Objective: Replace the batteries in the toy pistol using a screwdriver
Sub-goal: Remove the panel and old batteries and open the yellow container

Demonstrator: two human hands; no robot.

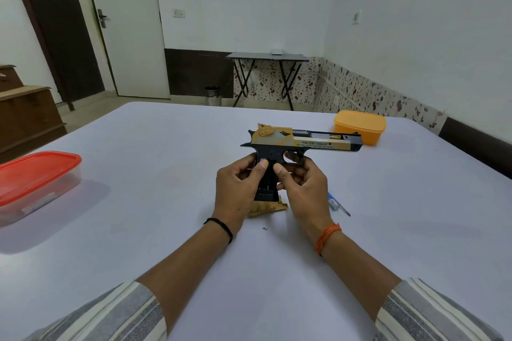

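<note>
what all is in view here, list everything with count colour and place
toy pistol: one, black and gold, held above the table centre, barrel pointing right
grip cover: one, gold, lying on the table under the pistol grip
screw: one, small, grey, on the table near the left wrist
screwdriver: one, blue-and-white handle, on the table right of the right hand
orange container: one, far right of the table
red-lidded container: one, clear body, left table edge
table: one, white
folding table: one, dark, at the back wall
bin: one, metal, on the floor
left hand: grips the pistol grip
right hand: holds the grip by the trigger
</note>
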